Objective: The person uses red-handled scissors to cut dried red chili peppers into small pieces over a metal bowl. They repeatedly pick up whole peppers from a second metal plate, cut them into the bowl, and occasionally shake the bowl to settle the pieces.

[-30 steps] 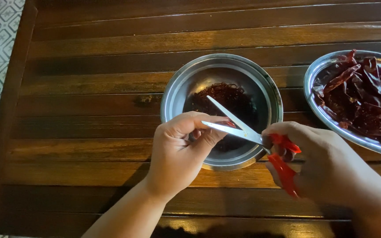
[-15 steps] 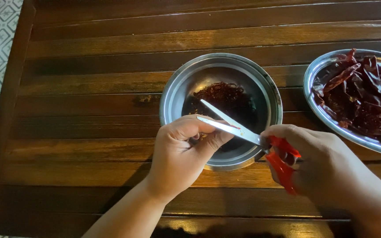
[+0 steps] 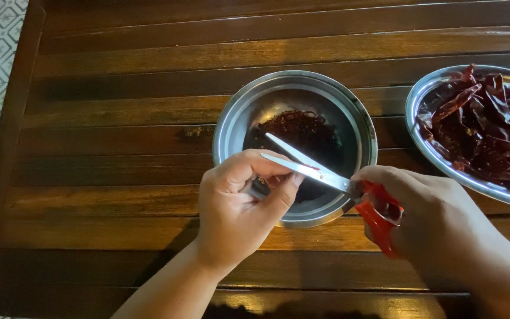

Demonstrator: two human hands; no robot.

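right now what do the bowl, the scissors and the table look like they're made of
Bowl: likely stainless steel, with a shiny grey rim and bright reflections.
Scissors: bright metal blades that catch the light; the red handles look like plastic, smooth and glossy.
Table: dark brown wooden slats, grain visible, with a varnished-looking sheen.

Bowl (image 3: 231,118) left of plate (image 3: 420,100), both on table (image 3: 119,147).
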